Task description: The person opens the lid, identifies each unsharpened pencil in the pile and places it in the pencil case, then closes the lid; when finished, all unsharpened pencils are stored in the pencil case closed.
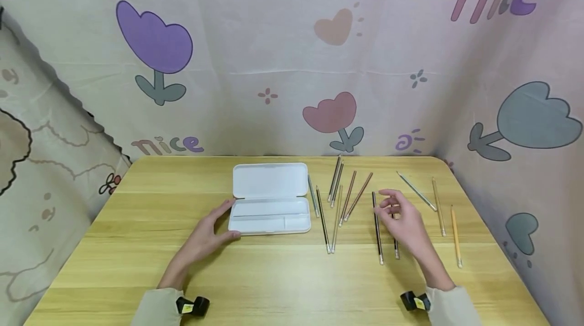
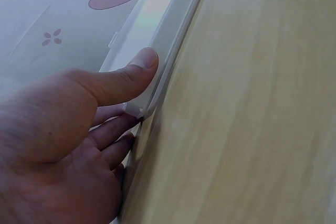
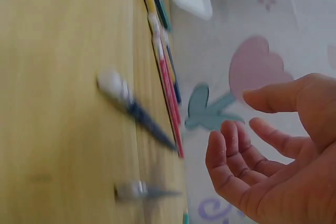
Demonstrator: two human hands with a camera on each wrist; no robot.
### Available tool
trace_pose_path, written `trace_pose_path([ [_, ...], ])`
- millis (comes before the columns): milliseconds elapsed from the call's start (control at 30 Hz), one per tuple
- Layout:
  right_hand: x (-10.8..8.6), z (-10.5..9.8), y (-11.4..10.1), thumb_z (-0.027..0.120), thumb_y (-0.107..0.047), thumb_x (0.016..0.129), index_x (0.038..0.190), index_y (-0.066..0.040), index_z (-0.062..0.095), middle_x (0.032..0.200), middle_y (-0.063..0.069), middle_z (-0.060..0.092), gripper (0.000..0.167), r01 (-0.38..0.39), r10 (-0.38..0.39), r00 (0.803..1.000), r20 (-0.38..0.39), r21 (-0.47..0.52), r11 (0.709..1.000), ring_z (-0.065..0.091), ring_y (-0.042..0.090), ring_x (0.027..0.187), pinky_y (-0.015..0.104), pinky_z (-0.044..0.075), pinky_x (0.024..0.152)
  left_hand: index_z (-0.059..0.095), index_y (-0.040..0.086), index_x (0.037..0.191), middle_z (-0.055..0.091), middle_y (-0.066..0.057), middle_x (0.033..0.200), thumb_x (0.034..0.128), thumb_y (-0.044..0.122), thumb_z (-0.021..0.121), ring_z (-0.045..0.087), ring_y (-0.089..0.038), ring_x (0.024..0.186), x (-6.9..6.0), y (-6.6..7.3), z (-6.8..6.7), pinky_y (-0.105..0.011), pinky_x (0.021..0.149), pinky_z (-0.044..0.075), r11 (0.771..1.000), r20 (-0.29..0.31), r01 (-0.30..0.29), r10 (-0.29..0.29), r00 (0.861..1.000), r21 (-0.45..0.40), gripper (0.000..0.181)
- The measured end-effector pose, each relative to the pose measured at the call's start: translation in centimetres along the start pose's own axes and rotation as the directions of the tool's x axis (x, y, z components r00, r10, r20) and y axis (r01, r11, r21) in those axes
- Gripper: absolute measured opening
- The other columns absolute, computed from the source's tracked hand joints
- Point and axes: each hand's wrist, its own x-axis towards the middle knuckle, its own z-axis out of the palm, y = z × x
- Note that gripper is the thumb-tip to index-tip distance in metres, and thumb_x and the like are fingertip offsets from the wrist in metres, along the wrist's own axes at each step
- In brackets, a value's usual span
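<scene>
A white case (image 1: pixel 269 223) lies with its lid folded back on the wooden table. My left hand (image 1: pixel 207 237) grips its left end, the thumb on the front edge and the fingers around the corner; the left wrist view shows the same hand (image 2: pixel 68 129) on the case (image 2: pixel 168 40). My right hand (image 1: pixel 403 222) hovers over two dark pencils, one at its left (image 1: pixel 377 229) and one partly hidden under it (image 1: pixel 396 247). In the right wrist view the hand (image 3: pixel 278 156) has loosely bent fingers with nothing between them, beside the dark pencils (image 3: pixel 139 114).
Several pencils lie between the case and my right hand, among them a black one (image 1: pixel 323 222) and a reddish one (image 1: pixel 359 196). Farther right are a blue-green pencil (image 1: pixel 416 190), a tan one (image 1: pixel 439 207) and a yellow one (image 1: pixel 456 237). A patterned cloth (image 1: pixel 274 62) hangs behind the table.
</scene>
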Motion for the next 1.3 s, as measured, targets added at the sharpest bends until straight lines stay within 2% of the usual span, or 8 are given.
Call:
trace_pose_path([
  [200, 0.3, -1.3, 2.2, 0.073, -0.009, 0.095, 0.14, 0.003, 0.049, 0.106, 0.019, 0.064, 0.052, -0.058, 0.062, 0.997, 0.05, -0.077, 0.995, 0.067, 0.031, 0.09, 0.025, 0.055, 0.061, 0.036, -0.001, 0.157, 0.03, -0.029, 0.161, 0.0881, 0.03, 0.082, 0.026, -0.051, 0.148, 0.1, -0.2, 0.1, -0.067, 0.118, 0.021, 1.0, 0.001, 0.005, -0.005, 1.0, 0.003, 0.089],
  [400, 0.1, -1.3, 3.6, 0.079, -0.009, 0.089, 0.143, 0.008, 0.043, 0.106, 0.022, 0.064, 0.068, -0.114, 0.137, 0.983, 0.121, -0.177, 0.978, 0.065, 0.029, 0.09, 0.04, 0.057, 0.074, 0.036, -0.001, 0.157, 0.03, -0.029, 0.161, 0.0882, 0.029, 0.082, 0.026, -0.051, 0.148, -0.1, -0.2, 0.0, -0.068, 0.118, 0.021, 1.0, 0.005, 0.01, -0.01, 1.0, 0.005, 0.089],
  [567, 0.0, -1.5, 4.0, 0.078, -0.006, 0.088, 0.139, 0.011, 0.048, 0.104, 0.02, 0.065, 0.062, -0.138, 0.167, 0.98, 0.112, -0.226, 0.964, 0.066, 0.032, 0.091, 0.048, 0.057, 0.078, 0.035, 0.001, 0.158, 0.03, -0.028, 0.162, 0.0888, 0.03, 0.082, 0.025, -0.05, 0.148, 0.1, -0.2, 0.1, -0.066, 0.119, 0.021, 1.0, 0.011, 0.006, -0.006, 1.0, 0.004, 0.089],
  [733, 0.1, -1.6, 4.0, 0.074, -0.004, 0.087, 0.132, 0.012, 0.058, 0.097, 0.016, 0.07, 0.051, -0.126, 0.154, 0.984, 0.094, -0.248, 0.96, 0.07, 0.029, 0.086, 0.044, 0.059, 0.074, 0.035, 0.0, 0.158, 0.03, -0.028, 0.162, 0.0886, 0.029, 0.082, 0.025, -0.051, 0.148, 0.1, -0.2, 0.0, -0.067, 0.118, 0.021, 1.0, 0.007, 0.011, -0.012, 1.0, 0.01, 0.088],
  [900, 0.4, -1.6, 3.6, 0.071, -0.004, 0.083, 0.131, 0.01, 0.061, 0.094, 0.011, 0.072, 0.051, -0.14, 0.168, 0.982, 0.084, -0.274, 0.952, 0.07, 0.025, 0.083, 0.041, 0.058, 0.073, 0.036, 0.001, 0.158, 0.028, -0.029, 0.162, 0.089, 0.029, 0.082, 0.025, -0.051, 0.148, 0.0, 0.0, -0.2, -0.068, 0.118, 0.021, 1.0, 0.006, 0.022, -0.022, 1.0, 0.018, 0.088],
  [1033, 0.6, -2.0, 3.4, 0.069, -0.003, 0.082, 0.129, 0.009, 0.063, 0.094, 0.011, 0.071, 0.049, -0.153, 0.178, 0.98, 0.085, -0.242, 0.958, 0.069, 0.024, 0.083, 0.035, 0.055, 0.07, 0.036, 0.001, 0.158, 0.027, -0.03, 0.162, 0.0891, 0.029, 0.082, 0.025, -0.052, 0.147, -0.1, 0.2, -0.4, -0.069, 0.117, 0.021, 1.0, 0.01, 0.027, -0.027, 1.0, 0.015, 0.087],
  [1300, 0.4, -2.3, 3.1, 0.065, -0.007, 0.096, 0.115, 0.005, 0.069, 0.098, 0.014, 0.07, 0.023, -0.094, 0.099, 0.995, 0.031, -0.142, 0.985, 0.07, 0.03, 0.089, 0.024, 0.055, 0.068, 0.036, 0.0, 0.158, 0.029, -0.029, 0.162, 0.0892, 0.028, 0.082, 0.025, -0.052, 0.147, 0.1, 0.3, -0.4, -0.068, 0.118, 0.021, 1.0, 0.019, 0.022, -0.022, 1.0, 0.016, 0.087],
])
